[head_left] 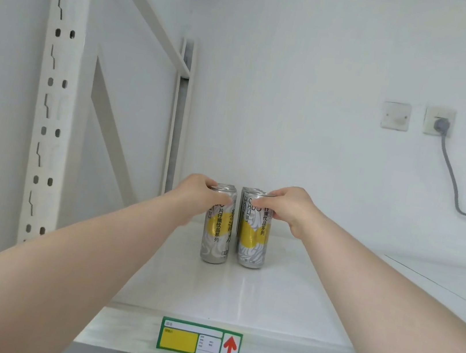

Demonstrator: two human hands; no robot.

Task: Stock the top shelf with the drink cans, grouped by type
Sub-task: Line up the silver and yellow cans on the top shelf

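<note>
Both arms reached straight forward over the shelf [237, 298]. The left hand [199, 192] curled round the top of the left can [217, 234]; the right hand [287, 207] clamped the top of the right can [252, 239]. Both cans stood upright on the shelf, just beside each other, with rear cans [249, 191] lined behind the right one.

Bright, soft, even light washes the white wall [317, 68] and shelf [283, 298] pale, leaving only faint shadows at the foot of the cans [232, 230] and a dim streak of their reflection on the shelf toward 6 o'clock. Focus is slightly soft throughout, so the small print on the label [199, 341] is unreadable. Wide-angle distortion stretches the view toward 7 and 5 o'clock.
</note>
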